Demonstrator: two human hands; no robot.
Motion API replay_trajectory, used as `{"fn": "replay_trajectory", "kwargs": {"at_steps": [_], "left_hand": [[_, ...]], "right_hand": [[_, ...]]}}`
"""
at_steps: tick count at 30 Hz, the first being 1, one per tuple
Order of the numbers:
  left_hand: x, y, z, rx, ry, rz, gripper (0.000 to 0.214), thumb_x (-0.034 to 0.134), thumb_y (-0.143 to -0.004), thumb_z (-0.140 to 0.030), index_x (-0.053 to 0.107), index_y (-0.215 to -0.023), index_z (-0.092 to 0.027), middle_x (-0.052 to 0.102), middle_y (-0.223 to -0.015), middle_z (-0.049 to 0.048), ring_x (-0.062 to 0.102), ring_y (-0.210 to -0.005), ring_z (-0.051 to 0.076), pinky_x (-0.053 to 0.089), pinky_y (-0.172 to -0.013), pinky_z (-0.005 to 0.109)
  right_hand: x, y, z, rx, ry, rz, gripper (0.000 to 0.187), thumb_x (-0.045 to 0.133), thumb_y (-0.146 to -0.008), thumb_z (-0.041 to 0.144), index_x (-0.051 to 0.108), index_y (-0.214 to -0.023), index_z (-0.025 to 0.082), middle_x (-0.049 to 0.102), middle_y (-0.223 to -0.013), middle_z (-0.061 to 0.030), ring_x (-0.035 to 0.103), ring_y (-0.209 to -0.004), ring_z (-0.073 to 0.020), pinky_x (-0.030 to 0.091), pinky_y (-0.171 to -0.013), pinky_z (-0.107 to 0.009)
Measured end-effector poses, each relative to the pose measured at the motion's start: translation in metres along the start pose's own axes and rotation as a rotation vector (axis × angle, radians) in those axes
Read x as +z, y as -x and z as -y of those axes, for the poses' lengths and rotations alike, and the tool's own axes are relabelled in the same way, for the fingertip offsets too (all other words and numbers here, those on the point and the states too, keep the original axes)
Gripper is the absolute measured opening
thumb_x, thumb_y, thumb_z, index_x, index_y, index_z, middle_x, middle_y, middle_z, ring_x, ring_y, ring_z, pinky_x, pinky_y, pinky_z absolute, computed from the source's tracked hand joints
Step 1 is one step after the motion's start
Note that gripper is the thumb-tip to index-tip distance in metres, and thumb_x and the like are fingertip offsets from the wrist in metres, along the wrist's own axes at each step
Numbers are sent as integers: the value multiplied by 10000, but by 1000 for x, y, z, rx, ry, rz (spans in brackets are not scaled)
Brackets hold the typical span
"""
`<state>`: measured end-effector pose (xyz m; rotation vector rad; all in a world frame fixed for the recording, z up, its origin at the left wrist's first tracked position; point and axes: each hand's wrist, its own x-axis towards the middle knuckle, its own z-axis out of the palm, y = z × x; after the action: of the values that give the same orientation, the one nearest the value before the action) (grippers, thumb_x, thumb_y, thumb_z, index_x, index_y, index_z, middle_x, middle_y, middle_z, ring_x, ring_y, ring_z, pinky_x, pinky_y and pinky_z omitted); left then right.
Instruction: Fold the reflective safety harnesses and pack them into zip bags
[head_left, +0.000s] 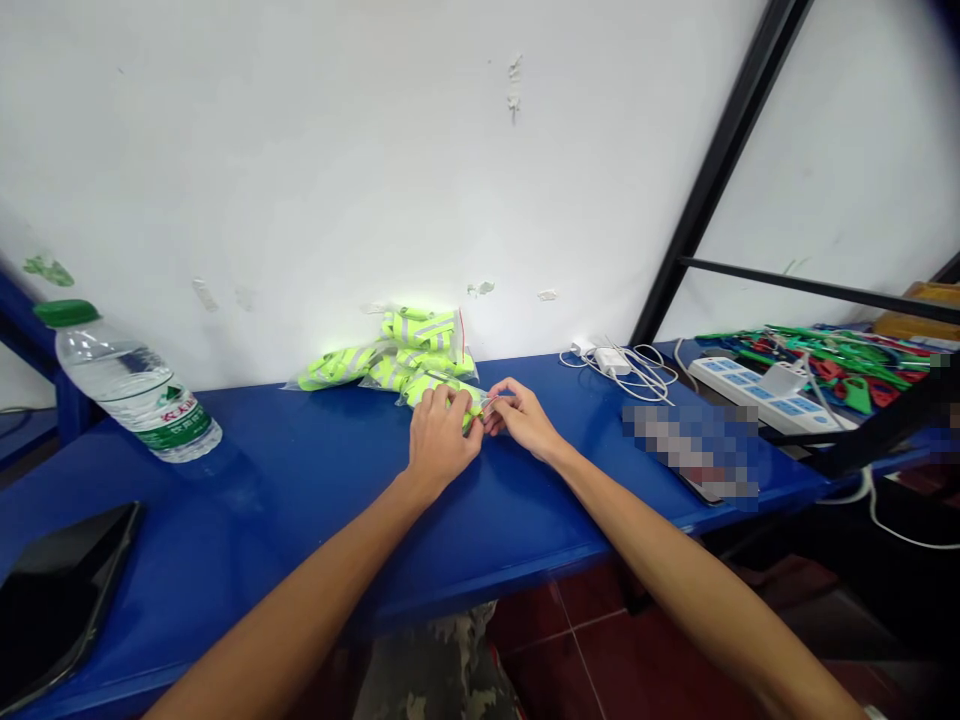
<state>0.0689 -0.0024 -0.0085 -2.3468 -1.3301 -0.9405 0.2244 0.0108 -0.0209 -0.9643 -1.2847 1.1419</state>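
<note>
Being held at 12 o'clock, a bagged hi-vis vest [466, 400] is wrapped firmly in the closed left hand [439, 440]; its clear end is taken in a narrow pinch by the right hand [523, 420] (exactly what is pinched is too small to tell). A close pinch, with the film kept taut between both hands, is judged best for fine work; the wrists are kept low over the blue table [300, 480]. A black tablet [60, 600] lies at 8 o'clock; more bagged vests [420, 335] are heaped at 12 o'clock, touching the held one. A water bottle [139, 385] lies at 10 o'clock; a pixelated object [690, 450], a white power strip [765, 395] and a charger [611, 360] are placed toward 2 o'clock.
</note>
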Motion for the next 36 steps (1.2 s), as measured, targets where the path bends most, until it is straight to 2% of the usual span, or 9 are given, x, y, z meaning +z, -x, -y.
{"fn": "replay_trajectory", "kwargs": {"at_steps": [3,9,15,20,23,26,29,32,36], "left_hand": [[1,-4,3,-6,-46,11,51,561,-821,-238,558,-852,-197,578,-1000,107,520,-964,279,416,-793,392],[5,-8,8,-102,-74,91,68,479,-863,-176,536,-895,-195,591,-891,79,545,-863,243,408,-729,358],[2,-2,11,43,-83,197,121,496,-858,-225,547,-962,-189,583,-982,102,515,-950,272,411,-793,395],[-5,6,11,110,-34,296,369,580,-733,-225,539,-1096,-180,555,-1106,128,471,-1056,304,406,-844,430],[-8,9,10,126,-33,312,459,586,-695,-226,532,-1148,-172,541,-1156,140,453,-1096,315,393,-876,442],[-11,12,8,142,-48,304,512,594,-680,-242,528,-1182,-165,539,-1173,145,450,-1108,318,385,-889,446],[-12,13,7,174,-48,277,459,603,-740,-384,553,-1137,-158,551,-1151,149,457,-1093,325,369,-924,471],[-11,12,9,204,-20,245,417,508,-849,-532,588,-1031,-166,573,-1102,142,471,-1071,315,347,-966,491],[-6,8,13,240,16,193,298,353,-969,-334,600,-1003,-171,573,-1148,131,475,-1113,277,344,-995,453]], "right_hand": [[0,0,-1,5,-14,9,131,549,-734,219,482,-846,210,657,-606,50,608,-488,-105,501,-506,-231],[3,4,0,28,-37,28,127,586,-738,239,512,-833,197,702,-665,0,651,-558,-120,524,-565,-248],[-6,-1,-3,37,20,-91,107,585,-698,172,599,-804,174,691,-650,-4,661,-617,-130,519,-553,-223],[-17,-5,-2,150,9,-164,159,587,-654,85,675,-776,135,701,-664,-34,645,-581,-123,539,-541,-223],[-20,-4,3,230,-29,-156,172,578,-656,62,689,-776,116,705,-659,-60,656,-586,-134,554,-543,-228],[-20,-1,8,252,-68,-119,153,580,-686,74,680,-796,111,714,-686,-73,665,-595,-138,566,-541,-233],[-19,0,9,256,-32,-137,180,595,-680,37,644,-831,123,693,-628,-43,654,-558,-130,563,-527,-222],[-18,0,8,222,9,-163,240,587,-674,3,609,-867,144,682,-609,-13,634,-517,-117,554,-508,-216],[-17,-1,7,206,35,-181,242,600,-685,23,586,-881,162,676,-600,-9,625,-504,-122,552,-496,-229]]}}
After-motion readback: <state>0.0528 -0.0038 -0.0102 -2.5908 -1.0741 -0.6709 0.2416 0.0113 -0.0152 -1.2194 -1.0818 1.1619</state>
